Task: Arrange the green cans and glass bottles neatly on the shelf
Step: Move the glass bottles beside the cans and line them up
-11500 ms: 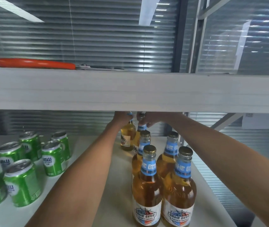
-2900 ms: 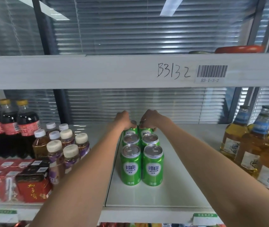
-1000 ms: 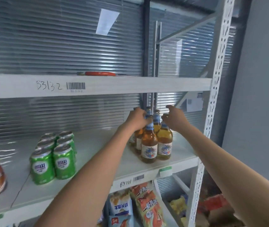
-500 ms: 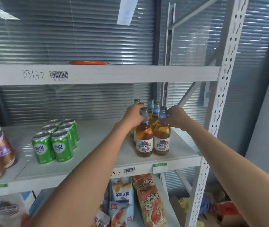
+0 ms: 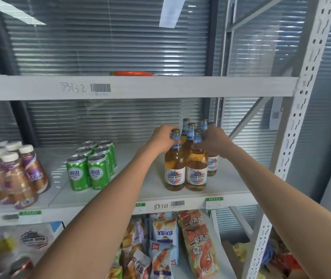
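Several glass beer bottles with blue neck labels stand in two rows on the right of the white shelf (image 5: 231, 184). My left hand (image 5: 163, 138) is closed around the neck of the front left bottle (image 5: 174, 168). My right hand (image 5: 213, 142) grips the neck of the front right bottle (image 5: 196, 172). Both bottles stand upright on the shelf board. Several green cans (image 5: 89, 168) sit in a tight two-wide block to the left of the bottles, untouched.
Brown drink bottles with white caps (image 5: 17, 174) crowd the shelf's left end. A white perforated upright (image 5: 293, 137) bounds the right side. An orange-handled tool (image 5: 132, 73) lies on the upper shelf. Snack bags (image 5: 199, 250) fill the shelf below.
The view has pulled back and shifted right from the cans to the bottles. Both hands came down from the bottle tops onto the necks of the two front bottles.
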